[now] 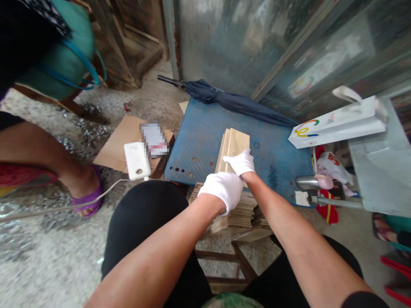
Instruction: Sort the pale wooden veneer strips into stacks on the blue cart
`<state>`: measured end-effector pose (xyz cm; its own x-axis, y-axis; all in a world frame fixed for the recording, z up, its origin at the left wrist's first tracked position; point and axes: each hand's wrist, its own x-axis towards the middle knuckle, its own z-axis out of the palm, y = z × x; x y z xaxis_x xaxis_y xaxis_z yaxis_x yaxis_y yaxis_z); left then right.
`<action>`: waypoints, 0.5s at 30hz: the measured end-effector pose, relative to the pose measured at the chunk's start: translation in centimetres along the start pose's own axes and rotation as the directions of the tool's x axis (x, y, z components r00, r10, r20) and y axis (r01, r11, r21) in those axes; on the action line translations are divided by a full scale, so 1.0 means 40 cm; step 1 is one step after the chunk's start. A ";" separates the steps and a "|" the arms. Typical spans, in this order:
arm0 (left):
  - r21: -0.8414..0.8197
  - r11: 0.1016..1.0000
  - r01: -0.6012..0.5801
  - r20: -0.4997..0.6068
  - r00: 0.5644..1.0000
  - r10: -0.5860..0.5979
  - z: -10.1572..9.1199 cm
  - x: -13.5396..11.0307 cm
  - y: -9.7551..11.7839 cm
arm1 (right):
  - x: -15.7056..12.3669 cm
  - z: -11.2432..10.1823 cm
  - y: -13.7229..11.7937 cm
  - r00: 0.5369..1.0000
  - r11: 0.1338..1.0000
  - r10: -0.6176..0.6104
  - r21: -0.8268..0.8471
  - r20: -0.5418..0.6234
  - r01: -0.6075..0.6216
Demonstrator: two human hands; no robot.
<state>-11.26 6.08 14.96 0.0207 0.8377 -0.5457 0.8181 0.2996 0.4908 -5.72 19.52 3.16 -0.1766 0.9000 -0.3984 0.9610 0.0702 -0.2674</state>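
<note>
Both my hands wear white gloves. My left hand [221,188] is closed over the near end of a tilted bundle of thin wooden strips [233,145]. My right hand [240,162] lies on top of the same bundle, fingers curled over its edge. The bundle leans on a blue metal plate [199,141]. Under my hands sits a lower stack of similar wooden pieces [237,216] on a small wooden stool [237,256].
A folded dark umbrella [231,100] lies along the plate's far edge. A white power bank [137,160] with cable rests on cardboard [118,141] at left. Another person's foot in a purple sandal [86,192] is at left. A white paper bag [337,124] sits right.
</note>
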 end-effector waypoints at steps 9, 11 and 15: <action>-0.058 0.998 0.009 0.009 1.000 -0.008 -0.019 -0.011 -0.008 | -0.014 0.027 -0.044 0.999 1.000 0.022 -0.007 -0.024 -0.022; -0.061 0.998 0.003 0.028 1.000 -0.001 -0.019 -0.010 -0.008 | -0.004 0.040 -0.039 0.999 1.000 0.022 -0.003 -0.033 -0.022; -0.065 0.998 0.009 0.062 0.998 -0.005 -0.018 -0.007 -0.008 | 0.015 0.063 -0.031 0.999 0.999 0.032 0.003 -0.044 -0.032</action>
<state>-11.94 6.08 15.45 0.0518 0.8063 -0.5892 0.7795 0.3361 0.5286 -7.53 18.88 1.06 -0.1363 0.9200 -0.3674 0.9655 0.0403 -0.2573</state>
